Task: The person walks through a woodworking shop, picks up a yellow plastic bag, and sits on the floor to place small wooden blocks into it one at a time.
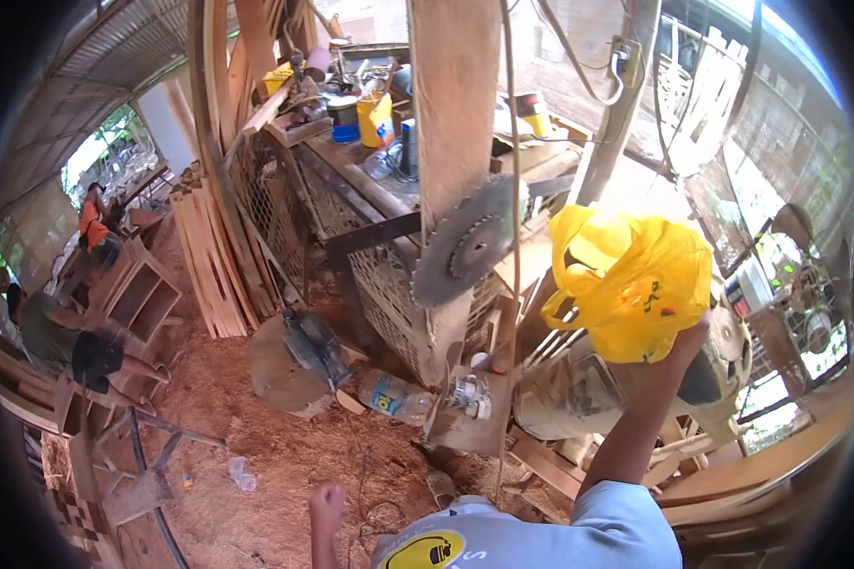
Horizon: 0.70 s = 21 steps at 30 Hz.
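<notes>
My right arm reaches forward to the right, and my right hand (695, 334) is at the lower right side of a bulging yellow plastic bag (650, 284), gripping it. The bag covers most of the fingers. One of its loop handles hangs loose on the left, and its contents are hidden. Low in the view, my left hand (327, 504) is closed in a fist above the sawdust-covered floor, with nothing visible in it. A large circular saw blade (467, 242) is fixed to the wooden post (454, 95), left of the bag.
A cluttered workbench (365, 180) with pots and a yellow container stands behind the post. A dark power tool (315, 346) and a plastic bottle (394, 398) lie on the floor. A metal drum (565, 394) stands below the bag. Two people work at far left by a wooden cabinet (142, 289).
</notes>
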{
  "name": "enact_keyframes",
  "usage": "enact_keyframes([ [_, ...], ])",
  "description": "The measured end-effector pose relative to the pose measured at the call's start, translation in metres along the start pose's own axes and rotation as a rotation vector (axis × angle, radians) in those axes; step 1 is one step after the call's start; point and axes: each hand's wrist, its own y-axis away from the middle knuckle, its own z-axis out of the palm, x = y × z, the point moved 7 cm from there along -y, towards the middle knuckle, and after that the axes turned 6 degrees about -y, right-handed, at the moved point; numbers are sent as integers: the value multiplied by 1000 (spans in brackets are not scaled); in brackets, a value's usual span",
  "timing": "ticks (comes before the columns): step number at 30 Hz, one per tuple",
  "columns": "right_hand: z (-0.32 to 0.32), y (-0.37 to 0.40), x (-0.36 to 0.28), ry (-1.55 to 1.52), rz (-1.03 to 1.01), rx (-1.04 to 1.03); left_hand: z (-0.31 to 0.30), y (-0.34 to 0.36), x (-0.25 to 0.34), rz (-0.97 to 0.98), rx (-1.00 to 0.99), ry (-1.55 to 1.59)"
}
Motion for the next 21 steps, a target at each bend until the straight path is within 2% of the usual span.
enact_keyframes([
  [1, -10, 5, -2, 7, 17, 6, -8, 5, 85, 229, 92, -68],
  [2, -19, 9, -2, 21, 29, 8, -8, 4, 138, 381, 109, 13],
  [3, -27, 13, -4, 37, 34, 8, -9, 20, 207, 388, -8, -10],
  [5, -37, 19, -10, 80, 25, 3, -11, 58, 317, 818, 52, -61],
  [6, -41, 22, -13, 104, 14, -1, -7, 74, 352, 901, 4, -95],
  [7, -44, 25, -17, 133, -1, -9, 0, 92, 384, 1106, 6, -63],
  [9, -49, 34, -22, 227, -38, -37, 12, 132, 439, 1297, -4, -72],
  [10, -49, 39, -28, 288, -73, -60, 18, 145, 456, 1318, 9, -118],
  [11, -49, 47, -35, 355, -110, -88, 23, 159, 468, 1330, 33, -166],
  [12, -48, 55, -44, 421, -161, -111, 22, 174, 474, 1307, 143, -252],
  [13, -44, 65, -50, 483, -202, -141, 20, 179, 476, 1361, 135, -123],
  [15, -31, 87, -58, 607, -286, -224, 22, 179, 465, 1303, 97, 160],
  [18, -1, 132, -53, 711, -359, -398, 12, 204, 425, 1334, -133, 288],
  [21, 23, 198, -23, 754, -293, -640, -45, 236, 347, 1135, -123, 412],
])
